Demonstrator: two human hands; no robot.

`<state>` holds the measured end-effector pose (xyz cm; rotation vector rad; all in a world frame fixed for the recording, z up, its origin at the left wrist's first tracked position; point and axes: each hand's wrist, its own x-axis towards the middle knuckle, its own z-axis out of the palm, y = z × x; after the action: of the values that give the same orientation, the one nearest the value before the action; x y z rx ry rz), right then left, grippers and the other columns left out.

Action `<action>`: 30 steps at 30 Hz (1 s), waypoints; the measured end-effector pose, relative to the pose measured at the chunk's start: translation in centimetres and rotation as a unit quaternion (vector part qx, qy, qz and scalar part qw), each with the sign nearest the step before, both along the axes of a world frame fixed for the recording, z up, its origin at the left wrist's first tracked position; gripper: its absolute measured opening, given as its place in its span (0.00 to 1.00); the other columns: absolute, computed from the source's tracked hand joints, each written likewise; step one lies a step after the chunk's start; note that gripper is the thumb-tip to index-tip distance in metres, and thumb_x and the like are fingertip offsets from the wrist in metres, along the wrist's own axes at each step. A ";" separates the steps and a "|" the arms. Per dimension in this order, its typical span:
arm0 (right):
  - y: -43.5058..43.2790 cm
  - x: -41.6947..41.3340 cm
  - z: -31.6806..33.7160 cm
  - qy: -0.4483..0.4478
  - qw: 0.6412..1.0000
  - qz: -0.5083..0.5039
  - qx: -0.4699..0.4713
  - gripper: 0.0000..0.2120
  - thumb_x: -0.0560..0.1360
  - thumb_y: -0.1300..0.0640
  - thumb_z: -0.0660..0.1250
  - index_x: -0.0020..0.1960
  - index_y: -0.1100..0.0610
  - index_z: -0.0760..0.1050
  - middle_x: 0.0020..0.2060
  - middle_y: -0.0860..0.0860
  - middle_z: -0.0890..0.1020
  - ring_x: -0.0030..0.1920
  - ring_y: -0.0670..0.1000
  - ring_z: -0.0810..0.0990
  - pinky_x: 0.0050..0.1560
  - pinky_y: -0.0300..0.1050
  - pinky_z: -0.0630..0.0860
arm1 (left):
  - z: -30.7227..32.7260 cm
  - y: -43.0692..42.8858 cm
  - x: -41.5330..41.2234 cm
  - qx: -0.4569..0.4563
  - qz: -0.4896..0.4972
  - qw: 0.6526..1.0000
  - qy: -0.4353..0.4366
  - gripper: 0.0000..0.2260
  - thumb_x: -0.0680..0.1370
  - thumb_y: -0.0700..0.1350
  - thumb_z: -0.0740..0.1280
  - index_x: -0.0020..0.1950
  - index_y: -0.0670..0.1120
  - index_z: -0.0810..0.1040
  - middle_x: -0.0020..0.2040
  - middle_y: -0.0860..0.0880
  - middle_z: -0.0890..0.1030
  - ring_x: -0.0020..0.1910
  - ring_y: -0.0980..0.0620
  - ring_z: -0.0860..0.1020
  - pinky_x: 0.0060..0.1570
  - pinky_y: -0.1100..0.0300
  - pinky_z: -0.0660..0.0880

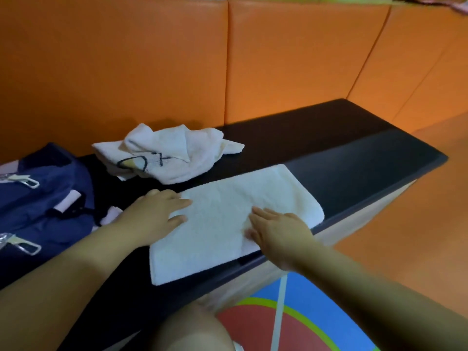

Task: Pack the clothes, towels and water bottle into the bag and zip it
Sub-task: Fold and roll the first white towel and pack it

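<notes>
A white towel (222,219), folded into a long rectangle, lies flat on the black bench (354,158). My left hand (154,216) presses on the towel's left edge with its fingers straight. My right hand (276,229) lies flat on the towel's near right part, fingers extended. Behind the towel sits a crumpled white garment (167,153) with a dark printed pattern. A blue bag (43,198) with white zip pulls lies at the left end of the bench. No water bottle is in view.
Orange padded backrest panels (152,59) rise behind the bench. The bench's right end (430,158) stops short of an orange floor. Below the front edge is a coloured floor mat (298,317), and my knee (192,330) shows at the bottom.
</notes>
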<state>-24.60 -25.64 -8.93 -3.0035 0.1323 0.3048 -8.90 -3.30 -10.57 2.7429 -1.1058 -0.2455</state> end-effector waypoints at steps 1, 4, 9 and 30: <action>-0.8 0.4 -0.1 0.023 1.000 -0.005 -0.007 0.22 0.81 0.44 0.47 0.72 0.50 0.61 0.75 0.48 0.60 0.73 0.52 0.60 0.69 0.56 0.61 | 0.3 -0.1 -0.3 0.020 -0.007 1.000 -0.007 0.21 0.78 0.58 0.59 0.71 0.60 0.64 0.66 0.54 0.69 0.62 0.50 0.66 0.65 0.57 0.64; -3.5 2.0 -0.4 0.062 0.997 -0.030 -0.029 0.24 0.82 0.45 0.46 0.76 0.45 0.49 0.77 0.42 0.49 0.76 0.53 0.48 0.73 0.63 0.46 | 0.6 -0.5 -1.4 0.038 -0.029 0.999 -0.009 0.27 0.74 0.66 0.56 0.71 0.61 0.64 0.56 0.56 0.70 0.56 0.52 0.67 0.61 0.57 0.68; -7.3 3.7 -0.1 0.049 0.992 -0.104 -0.060 0.21 0.81 0.48 0.50 0.74 0.40 0.53 0.77 0.47 0.50 0.76 0.59 0.43 0.70 0.70 0.40 | 0.1 -2.5 -3.7 -0.018 -0.087 0.995 0.040 0.33 0.68 0.71 0.53 0.71 0.60 0.65 0.47 0.59 0.65 0.50 0.56 0.63 0.56 0.61 0.69; -2.2 -6.3 -2.4 -0.152 0.983 0.096 0.047 0.22 0.72 0.54 0.72 0.65 0.53 0.74 0.66 0.53 0.75 0.69 0.57 0.70 0.66 0.67 0.66 | -1.9 -0.4 -7.9 -0.065 -0.113 0.990 0.048 0.49 0.57 0.81 0.46 0.72 0.58 0.64 0.70 0.67 0.55 0.71 0.63 0.54 0.67 0.63 0.58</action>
<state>-30.86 -27.82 -11.33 -2.9264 -0.1948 -0.1295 -16.78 -3.67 -12.46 2.4658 -1.3550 -0.3192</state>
